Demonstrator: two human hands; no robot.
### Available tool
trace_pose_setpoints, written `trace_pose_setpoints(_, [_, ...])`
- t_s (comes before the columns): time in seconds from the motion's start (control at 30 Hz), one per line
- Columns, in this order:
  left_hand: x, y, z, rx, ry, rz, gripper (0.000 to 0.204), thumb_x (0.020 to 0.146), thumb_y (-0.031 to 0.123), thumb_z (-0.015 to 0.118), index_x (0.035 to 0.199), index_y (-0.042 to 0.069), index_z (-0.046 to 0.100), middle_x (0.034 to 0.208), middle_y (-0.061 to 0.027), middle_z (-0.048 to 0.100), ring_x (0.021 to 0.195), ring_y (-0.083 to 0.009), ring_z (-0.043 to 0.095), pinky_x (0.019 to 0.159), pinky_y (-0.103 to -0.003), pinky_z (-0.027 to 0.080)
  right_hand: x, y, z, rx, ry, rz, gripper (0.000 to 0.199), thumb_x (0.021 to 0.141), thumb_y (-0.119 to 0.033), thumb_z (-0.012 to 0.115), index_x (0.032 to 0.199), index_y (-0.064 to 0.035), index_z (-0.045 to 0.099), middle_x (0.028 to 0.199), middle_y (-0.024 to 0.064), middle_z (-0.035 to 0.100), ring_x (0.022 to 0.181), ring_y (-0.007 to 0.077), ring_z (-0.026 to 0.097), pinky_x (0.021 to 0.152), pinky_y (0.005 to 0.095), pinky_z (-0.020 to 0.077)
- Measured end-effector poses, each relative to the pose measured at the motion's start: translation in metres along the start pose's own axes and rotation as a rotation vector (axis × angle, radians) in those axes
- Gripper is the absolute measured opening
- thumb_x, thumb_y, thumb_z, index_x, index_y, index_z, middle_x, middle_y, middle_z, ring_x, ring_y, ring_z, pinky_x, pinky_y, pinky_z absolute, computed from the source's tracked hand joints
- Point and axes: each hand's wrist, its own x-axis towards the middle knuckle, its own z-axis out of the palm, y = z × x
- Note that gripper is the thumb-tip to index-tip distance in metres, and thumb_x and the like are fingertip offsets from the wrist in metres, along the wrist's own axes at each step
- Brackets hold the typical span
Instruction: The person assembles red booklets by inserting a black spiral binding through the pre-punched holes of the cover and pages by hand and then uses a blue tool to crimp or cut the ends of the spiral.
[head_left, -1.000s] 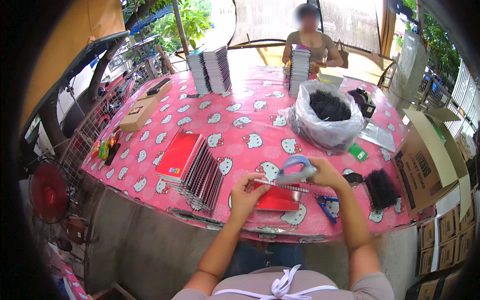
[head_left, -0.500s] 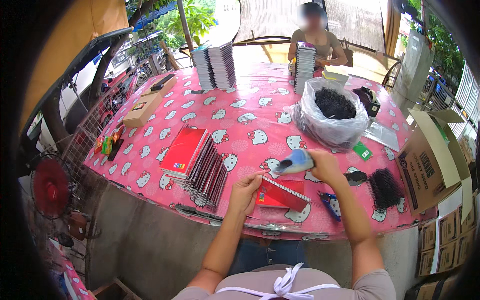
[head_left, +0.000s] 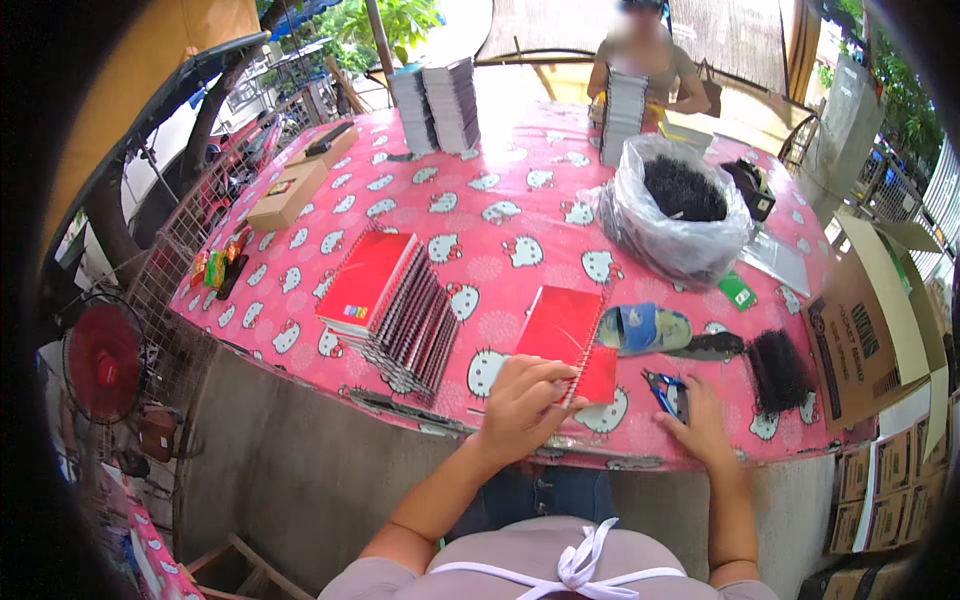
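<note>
A red spiral notebook [head_left: 558, 325] lies at a slant on the table with its coil along the right side, partly over another red cover [head_left: 599, 377]. My left hand [head_left: 527, 405] is closed on its lower end by the coil. My right hand [head_left: 703, 425] is at the blue-handled pliers [head_left: 664, 393], thumb and fingers apart around the handles. Just right of the coil rests a blue slide slipper [head_left: 645, 328], no hand on it. A tall stack of red spiral notebooks [head_left: 390, 310] stands to the left.
A clear bag [head_left: 655, 235] of black coils stands far right, with a loose bundle of coils [head_left: 778, 370] and a cardboard box [head_left: 860, 320] nearer. Taller notebook stacks [head_left: 455, 105] rise at the back. Across the table sits another person [head_left: 680, 75]. A red fan [head_left: 103, 358] is at left.
My right hand has let go of the slipper, now on the table, and moved down to the pliers. The notebook has been turned and laid flatter; my left hand has shifted to its lower end.
</note>
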Motion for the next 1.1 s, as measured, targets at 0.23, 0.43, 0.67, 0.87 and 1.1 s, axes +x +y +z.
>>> trace_pose_setpoints(0.23, [-0.027,-0.014,0.033,0.046,0.045,-0.089,0.02,0.07,0.001,0.074,0.086,0.001,0.062,0.094,-0.0112,0.065,0.085,-0.0271,0.06,0.076,-0.036,0.047,-0.008,-0.012,0.015,-0.116,0.135,-0.024,0.067,0.077,-0.035,0.07,0.129,-0.0018,0.042,0.125,0.021,0.048,0.119,0.0383,0.042,0.097,0.0527,0.0329])
trace_pose_setpoints(0.43, [-0.02,-0.013,0.031,0.063,0.187,-0.081,0.025,0.065,0.0,0.081,0.081,-0.001,0.062,0.088,-0.0159,0.067,0.08,-0.0239,0.064,0.069,-0.032,0.051,-0.005,-0.072,-0.016,0.326,0.094,-0.147,0.041,0.079,-0.021,0.066,0.114,-0.0025,0.056,0.109,0.0177,0.052,0.101,0.0348,0.05,0.088,0.043,0.0405])
trace_pose_setpoints(0.67, [-0.022,-0.008,0.033,0.046,0.17,-0.079,0.023,0.066,-0.004,0.077,0.084,-0.001,0.064,0.091,-0.0152,0.068,0.082,-0.0245,0.064,0.07,-0.033,0.051,-0.015,-0.133,-0.027,0.296,0.115,-0.301,0.043,0.077,-0.02,0.069,0.114,-0.0032,0.056,0.107,0.0174,0.054,0.099,0.0343,0.053,0.086,0.0439,0.0421])
trace_pose_setpoints(0.87, [-0.023,-0.009,0.026,0.052,0.16,0.034,0.023,0.066,-0.009,0.072,0.087,-0.001,0.065,0.092,-0.015,0.067,0.083,-0.0263,0.063,0.07,-0.035,0.051,-0.01,-0.129,-0.03,0.801,-0.246,-0.091,0.037,0.086,-0.024,0.063,0.114,0.0,0.057,0.1,0.0154,0.061,0.088,0.0277,0.06,0.076,0.0374,0.0482])
trace_pose_setpoints(1.1, [0.011,0.017,-0.038,0.234,0.261,0.161,0.024,0.074,-0.001,0.074,0.095,0.0,0.063,0.094,-0.0132,0.065,0.083,-0.0263,0.062,0.074,-0.037,0.049,0.001,-0.102,-0.023,0.804,-0.163,-0.041,0.038,0.084,-0.024,0.066,0.114,-0.0025,0.058,0.101,0.0141,0.062,0.088,0.0237,0.06,0.077,0.0327,0.0473])
